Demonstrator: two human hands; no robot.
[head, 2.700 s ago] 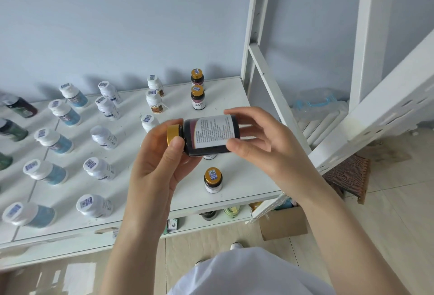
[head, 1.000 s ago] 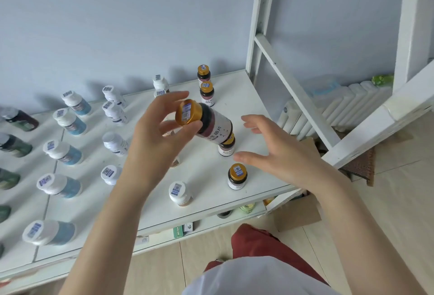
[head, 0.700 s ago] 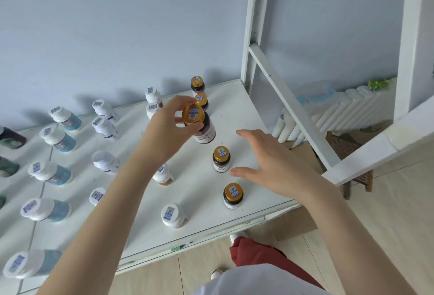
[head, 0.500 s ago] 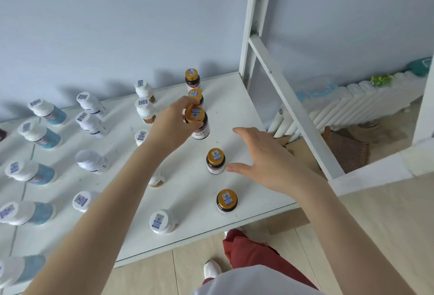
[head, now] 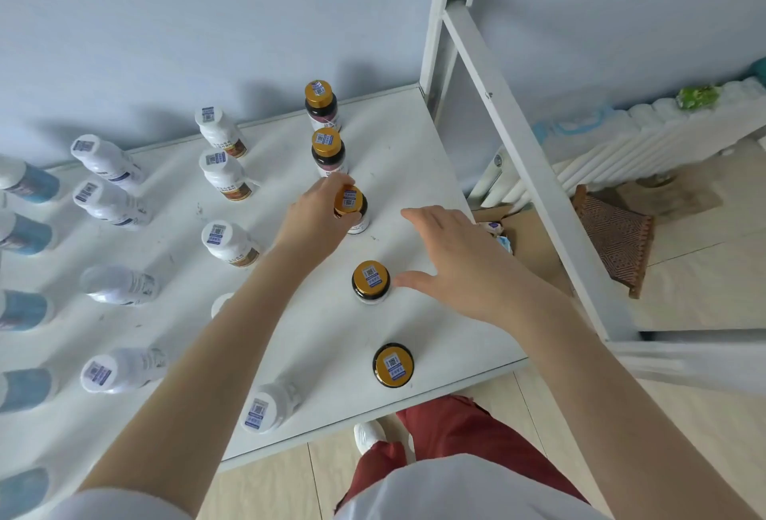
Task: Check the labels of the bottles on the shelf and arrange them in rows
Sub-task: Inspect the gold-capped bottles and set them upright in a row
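1. The gold-capped bottle (head: 350, 208) stands at frame centre, third in its column of five, with the left hand (head: 317, 221) gripping its cap
2. The right hand (head: 456, 266) hovers spread, holding nothing, just right of the next bottle (head: 370, 281)
3. That column looks finished; the white-capped bottles (head: 224, 173) leftward seem only loosely rowed

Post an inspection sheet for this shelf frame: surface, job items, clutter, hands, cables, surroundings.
Surface: white shelf board, faintly scuffed.
Job's things: five dark glass bottles with gold caps in one column at the right; white plastic bottles with white caps in columns to its left; blue-labelled bottles at the far left edge.
Clutter: nothing seen on the board.
Hands: left hand grips the third gold-capped bottle by its cap; right hand open beside the fourth gold-capped bottle, contact unclear.
Cables: nothing seen.
Surroundings: pale blue wall, white frame post, white radiator, cardboard box on the floor.
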